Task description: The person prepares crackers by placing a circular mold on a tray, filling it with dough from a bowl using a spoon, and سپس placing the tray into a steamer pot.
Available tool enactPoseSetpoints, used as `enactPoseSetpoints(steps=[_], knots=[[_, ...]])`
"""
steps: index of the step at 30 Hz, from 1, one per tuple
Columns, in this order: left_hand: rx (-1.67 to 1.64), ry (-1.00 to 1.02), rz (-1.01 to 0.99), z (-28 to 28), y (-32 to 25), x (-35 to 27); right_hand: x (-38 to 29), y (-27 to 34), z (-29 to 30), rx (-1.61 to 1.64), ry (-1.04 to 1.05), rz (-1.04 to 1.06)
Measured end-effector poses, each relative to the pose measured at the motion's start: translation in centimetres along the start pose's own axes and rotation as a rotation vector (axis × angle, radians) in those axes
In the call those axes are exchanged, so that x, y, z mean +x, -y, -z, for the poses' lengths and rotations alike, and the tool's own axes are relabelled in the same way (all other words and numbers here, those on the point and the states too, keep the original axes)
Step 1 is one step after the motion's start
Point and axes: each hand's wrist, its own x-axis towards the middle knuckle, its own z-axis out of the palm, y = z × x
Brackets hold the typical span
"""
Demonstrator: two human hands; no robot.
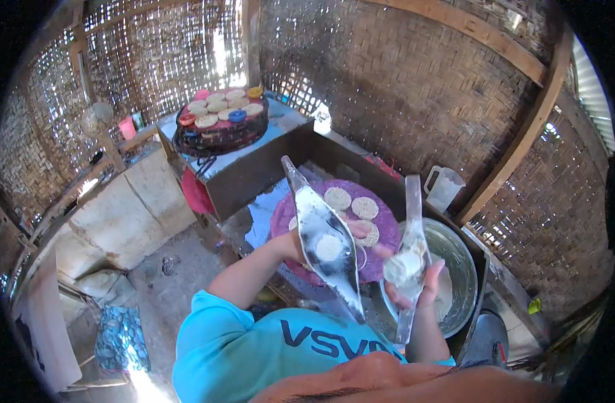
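In the middle, my left hand (358,228) passes beneath a long pointed part of a hand press (332,221) and supports it; most of the palm is hidden. A round white mass fills its centre. At the right, my right hand (429,288) grips the other long press part (413,221), whose short cylinder (402,266) is smeared with white dough. The two parts are separate. Below them lies a round purple tray (383,206) bearing several lacy white dough discs (365,208). A large metal basin (464,252) holding pale dough (443,297) is beneath my right hand.
A dark-sided table (262,171) at the back left bears stacked round trays (222,143) with lacy discs and small coloured moulds. A plastic jug (444,189) stands behind the basin. Woven bamboo walls (388,75) enclose the workplace. A blue patterned bag (121,337) lies lower left.
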Motion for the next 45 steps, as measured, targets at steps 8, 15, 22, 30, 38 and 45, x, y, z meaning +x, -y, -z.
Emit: enactPoseSetpoints(steps=[8,15,22,30,38,45], knots=[[1.015,0.159,0.144,0.2,-1.1,-0.6,3.1,0.9,-2.2,-0.976,-0.088,0.371],[0.675,0.161,0.273,0.4,3.8,-1.2,2.9,1.3,-4.7,-1.791,0.203,0.541],[0.834,0.193,0.321,-0.2,2.6,-0.3,3.1,-1.8,-3.0,-1.782,0.135,0.525],[0.803,-0.05,0.247,0.9,4.6,0.0,4.6,-2.8,1.0,-0.965,-0.134,0.117],[-1.021,0.252,-0.25,5.9,-0.6,7.3,1.0,0.6,4.9,-0.219,0.046,-0.524],[-1.015,0.072,-0.251,6.3,1.6,10.5,2.1,5.1,5.5,-0.394,0.099,-0.62]])
